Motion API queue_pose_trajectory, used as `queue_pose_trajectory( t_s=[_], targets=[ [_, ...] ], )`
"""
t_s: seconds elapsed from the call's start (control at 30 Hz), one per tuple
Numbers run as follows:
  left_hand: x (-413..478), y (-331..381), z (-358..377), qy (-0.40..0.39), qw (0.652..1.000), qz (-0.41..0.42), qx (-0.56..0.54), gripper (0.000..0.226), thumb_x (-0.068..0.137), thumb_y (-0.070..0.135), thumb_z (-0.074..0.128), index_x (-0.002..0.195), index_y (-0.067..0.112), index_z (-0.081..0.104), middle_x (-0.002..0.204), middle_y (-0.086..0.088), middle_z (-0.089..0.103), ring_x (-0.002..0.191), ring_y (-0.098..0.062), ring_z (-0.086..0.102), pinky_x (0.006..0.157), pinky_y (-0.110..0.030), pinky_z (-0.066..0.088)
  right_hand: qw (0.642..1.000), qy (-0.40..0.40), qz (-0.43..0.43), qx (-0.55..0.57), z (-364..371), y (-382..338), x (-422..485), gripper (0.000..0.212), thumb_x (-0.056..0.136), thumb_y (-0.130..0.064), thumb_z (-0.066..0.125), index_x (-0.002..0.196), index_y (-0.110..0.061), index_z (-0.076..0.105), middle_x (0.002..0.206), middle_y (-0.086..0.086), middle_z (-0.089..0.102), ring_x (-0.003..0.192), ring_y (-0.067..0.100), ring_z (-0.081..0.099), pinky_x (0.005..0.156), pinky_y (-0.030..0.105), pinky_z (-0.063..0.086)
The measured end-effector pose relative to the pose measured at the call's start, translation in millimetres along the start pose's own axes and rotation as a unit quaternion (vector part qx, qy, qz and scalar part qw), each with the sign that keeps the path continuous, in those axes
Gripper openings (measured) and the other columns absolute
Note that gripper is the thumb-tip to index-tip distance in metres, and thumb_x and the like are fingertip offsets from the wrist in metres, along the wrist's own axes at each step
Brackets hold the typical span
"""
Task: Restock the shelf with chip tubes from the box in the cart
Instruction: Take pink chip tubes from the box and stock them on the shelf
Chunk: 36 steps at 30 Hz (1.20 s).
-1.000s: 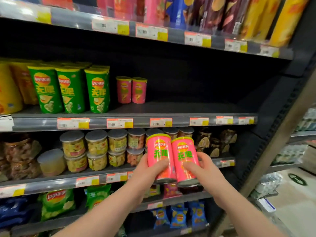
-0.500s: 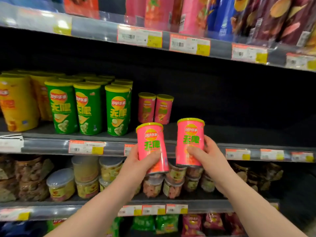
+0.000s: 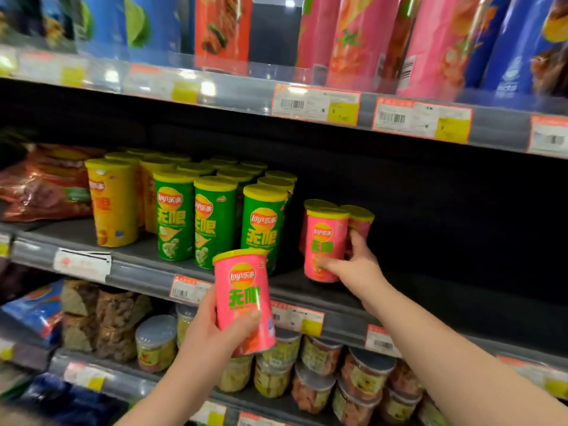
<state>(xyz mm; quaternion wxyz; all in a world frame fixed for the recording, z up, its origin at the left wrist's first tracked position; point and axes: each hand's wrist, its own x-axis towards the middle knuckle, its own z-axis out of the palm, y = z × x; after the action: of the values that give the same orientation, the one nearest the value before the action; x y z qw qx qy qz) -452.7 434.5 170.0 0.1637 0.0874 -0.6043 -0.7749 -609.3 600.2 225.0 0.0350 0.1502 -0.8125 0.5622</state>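
The big dark shelf (image 3: 445, 290) has a wide bare part on its right side. On the board above it stand tall tubes (image 3: 362, 41) in pink, blue and red. On the left of the shelf stand rows of green tubes (image 3: 215, 222), with yellow tubes (image 3: 112, 204) beside them. Under the shelf are round jars (image 3: 310, 385) with grey lids. The right hand (image 3: 356, 265) reaches onto the shelf and holds a pink tube (image 3: 325, 238) low down, thumb on the front and fingers curled round the side. This tube stands up straight with its bottom down at the shelf board, just right of the green tubes and just in front of two back pink tubes (image 3: 359, 219). The left hand (image 3: 212, 330) is nearer and lower. It grips the other pink tube (image 3: 242, 296) round its lower half, thumb across the front. That one leans a little and is in the air in front of the shelf edge. Small price tags (image 3: 316, 103) sit along the shelf edges.
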Motion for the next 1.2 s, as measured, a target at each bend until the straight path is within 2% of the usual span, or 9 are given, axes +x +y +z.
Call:
queue_pose_trajectory(
  t_s=[0.13, 0.3, 0.57, 0.7, 0.8, 0.87, 0.97, 1.07, 1.2],
  targets=[
    [4.1, -1.4, -0.6, 0.017, 1.000, 0.010, 0.008, 0.101, 0.017, 0.064, 0.087, 0.109, 0.040, 0.054, 0.095, 0.008, 0.073, 0.088, -0.014, 0.070, 0.078, -0.037, 0.053, 0.998, -0.031, 0.028, -0.056, 10.5, 14.6, 23.8, 0.078, 0.069, -0.017, 0.083, 0.135, -0.023, 0.041, 0.131, 0.001, 0.054, 0.119, 0.022, 0.053, 0.102, 0.037, 0.042],
    [9.2, -5.6, 10.0, 0.034, 0.999, 0.012, 0.015, 0.081, 0.036, 0.051, 0.078, 0.112, 0.039, 0.052, 0.095, 0.009, 0.073, 0.086, -0.013, 0.071, 0.076, -0.035, 0.053, 0.994, -0.020, 0.027, -0.104, 19.4, 24.2, 40.1, 0.076, 0.071, -0.021, 0.081, 0.132, -0.015, 0.038, 0.134, 0.007, 0.052, 0.122, 0.026, 0.051, 0.101, 0.038, 0.041],
    [14.9, -4.7, 25.3, 0.028, 0.999, 0.027, 0.039, 0.103, 0.021, 0.070, 0.082, 0.114, 0.041, 0.051, 0.100, 0.007, 0.072, 0.090, -0.014, 0.070, 0.078, -0.036, 0.054, 0.996, -0.027, 0.002, -0.080, 23.0, 28.6, 57.0, 0.067, 0.073, -0.017, 0.080, 0.129, -0.013, 0.042, 0.129, 0.008, 0.056, 0.120, 0.026, 0.053, 0.097, 0.036, 0.041],
    [18.5, -2.3, 36.0, 0.013, 0.998, 0.040, 0.051, 0.084, 0.034, 0.057, 0.082, 0.111, 0.042, 0.053, 0.099, 0.007, 0.072, 0.088, -0.013, 0.070, 0.072, -0.032, 0.055, 0.994, -0.035, 0.007, -0.100, 20.5, 29.5, 59.0, 0.072, 0.073, -0.025, 0.080, 0.132, -0.013, 0.039, 0.130, 0.006, 0.053, 0.119, 0.025, 0.053, 0.096, 0.036, 0.043],
    [24.9, -0.2, 47.5, -0.005, 0.997, 0.048, 0.061, 0.076, 0.042, 0.053, 0.075, 0.114, 0.041, 0.050, 0.097, 0.012, 0.072, 0.088, -0.010, 0.070, 0.069, -0.027, 0.056, 0.991, -0.002, -0.012, -0.136, 8.3, 19.4, 45.6, 0.061, 0.081, -0.037, 0.072, 0.130, -0.017, 0.042, 0.119, -0.001, 0.051, 0.107, 0.020, 0.055, 0.081, 0.028, 0.043],
    [31.0, 0.9, 57.4, -0.011, 0.995, 0.060, 0.076, 0.077, 0.043, 0.052, 0.075, 0.115, 0.043, 0.048, 0.096, 0.014, 0.071, 0.088, -0.009, 0.070, 0.073, -0.030, 0.057, 0.998, -0.051, -0.022, -0.041, -4.9, 12.3, 32.2, 0.043, 0.084, -0.045, 0.064, 0.118, -0.021, 0.053, 0.110, -0.002, 0.058, 0.100, 0.018, 0.059, 0.078, 0.029, 0.047],
    [41.2, 3.2, 74.9, -0.029, 0.989, 0.103, 0.104, 0.073, 0.048, 0.053, 0.075, 0.115, 0.049, 0.047, 0.101, 0.016, 0.070, 0.093, -0.008, 0.068, 0.083, -0.036, 0.056, 0.967, -0.227, -0.005, 0.118, -23.9, 1.3, 6.2, 0.045, 0.079, -0.057, 0.061, 0.113, -0.029, 0.055, 0.112, -0.005, 0.065, 0.107, 0.017, 0.062, 0.079, 0.033, 0.051],
    [53.4, 2.1, 91.1, -0.066, 0.979, 0.137, 0.134, 0.075, 0.053, 0.053, 0.076, 0.121, 0.049, 0.046, 0.105, 0.014, 0.069, 0.096, -0.010, 0.068, 0.085, -0.040, 0.056, 0.954, -0.277, -0.020, 0.112, -36.2, -1.3, -6.2, 0.050, 0.068, -0.037, 0.068, 0.114, -0.032, 0.051, 0.108, -0.009, 0.068, 0.100, 0.010, 0.067, 0.075, 0.027, 0.055],
    [69.7, -5.8, 99.6, -0.073, 0.942, 0.181, 0.273, 0.093, 0.052, 0.065, 0.068, 0.136, 0.053, 0.028, 0.121, 0.019, 0.058, 0.111, -0.001, 0.057, 0.095, -0.029, 0.049, 0.977, -0.174, -0.015, 0.125, -52.0, 10.4, 2.6, 0.051, 0.070, -0.017, 0.081, 0.108, -0.032, 0.051, 0.113, -0.001, 0.067, 0.100, 0.013, 0.067, 0.086, 0.034, 0.056]
  ],
)
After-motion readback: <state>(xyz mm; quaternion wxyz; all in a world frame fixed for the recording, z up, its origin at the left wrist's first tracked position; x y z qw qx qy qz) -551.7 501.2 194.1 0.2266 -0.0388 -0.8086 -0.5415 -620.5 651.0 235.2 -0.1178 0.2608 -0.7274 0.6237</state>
